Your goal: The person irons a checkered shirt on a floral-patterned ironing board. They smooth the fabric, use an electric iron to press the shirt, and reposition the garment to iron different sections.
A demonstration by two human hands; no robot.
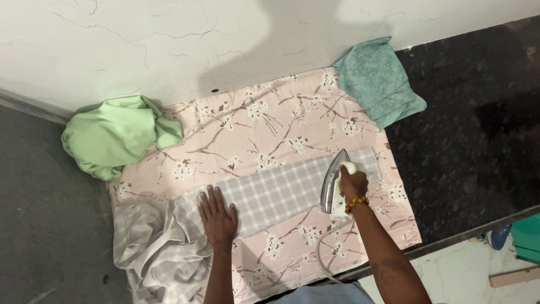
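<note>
Right hand (353, 184) is gripping the iron (336, 184) by its handle, running it over the soft, limp grey check cloth (270, 194) on the floral sheet (247, 126), while I'm pressing my left hand (217, 217) flat, fingers spread, pinning the slippery fabric.

A grey-and-white checked cotton garment (270, 197) lies with one strip smoothed flat across the pink floral sheet and its remainder bunched at the left, while a white-handled steel-soled electric iron (336, 183) sits on the strip's right end.
</note>
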